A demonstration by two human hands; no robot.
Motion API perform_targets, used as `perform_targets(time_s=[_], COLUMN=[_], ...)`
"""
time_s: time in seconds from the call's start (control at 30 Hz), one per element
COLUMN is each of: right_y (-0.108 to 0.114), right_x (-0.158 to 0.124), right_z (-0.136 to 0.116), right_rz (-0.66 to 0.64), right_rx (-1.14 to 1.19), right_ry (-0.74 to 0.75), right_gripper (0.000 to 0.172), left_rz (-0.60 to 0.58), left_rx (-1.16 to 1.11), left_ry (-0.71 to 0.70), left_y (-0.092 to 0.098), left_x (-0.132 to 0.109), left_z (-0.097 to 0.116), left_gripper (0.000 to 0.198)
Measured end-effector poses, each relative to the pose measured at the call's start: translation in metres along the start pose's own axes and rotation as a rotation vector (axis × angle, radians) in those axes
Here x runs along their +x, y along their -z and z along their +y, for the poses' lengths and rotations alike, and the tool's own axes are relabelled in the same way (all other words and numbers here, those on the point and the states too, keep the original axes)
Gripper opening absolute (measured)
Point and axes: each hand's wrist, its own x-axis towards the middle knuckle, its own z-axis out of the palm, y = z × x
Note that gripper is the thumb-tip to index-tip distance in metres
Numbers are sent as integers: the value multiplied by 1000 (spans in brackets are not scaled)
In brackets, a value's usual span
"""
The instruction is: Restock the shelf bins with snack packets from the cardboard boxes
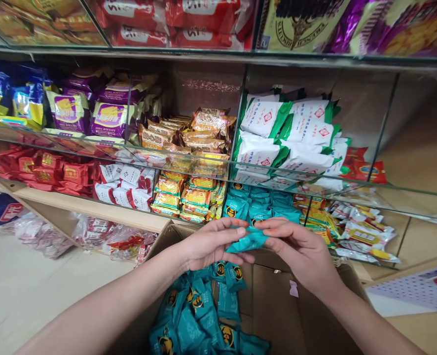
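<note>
Between my two hands, above an open cardboard box (277, 301), is a small teal snack packet (248, 241). My left hand (213, 242) grips its left end, thumb on top and fingers beneath. The fingertips of my right hand (296, 246) pinch its right end. Below, many loose teal packets (200, 315) with black and yellow round logos lie heaped in the left part of the box. Just beyond my hands, matching teal packets (261, 203) fill a compartment of the lower shelf.
A glass strip (189, 167) runs along the shelf front. Nearby compartments hold orange packets (196, 197), white-and-red packets (126, 190), red packets (55, 167) and white-and-green bags (285, 128). Bagged goods (111, 236) sit below, beside the pale floor (22, 296). An upper shelf edge (203, 56) crosses above.
</note>
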Motion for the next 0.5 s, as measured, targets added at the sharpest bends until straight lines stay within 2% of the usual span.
perform_targets(time_s=[0.1, 0.17, 0.27, 0.37, 0.5], right_y=[-1, -6, -13, -11, 8], right_x=[-1, 0, 2, 7, 18], right_z=[2, 6, 9, 9, 14], right_rz=[2, 4, -77, -120, 43], right_rx=[86, 229, 382, 333, 211], right_ry=[-164, -316, -493, -535, -451], right_gripper=[14, 27, 46, 50, 47], left_rz=[255, 372, 376, 341, 379], left_rx=[56, 135, 265, 358, 404], left_ry=[-271, -412, -526, -584, -563], left_y=[-1, -1, 0, 1, 0], left_x=[4, 8, 14, 16, 16], left_z=[-2, -6, -14, -22, -27], left_gripper=[45, 48, 51, 53, 60])
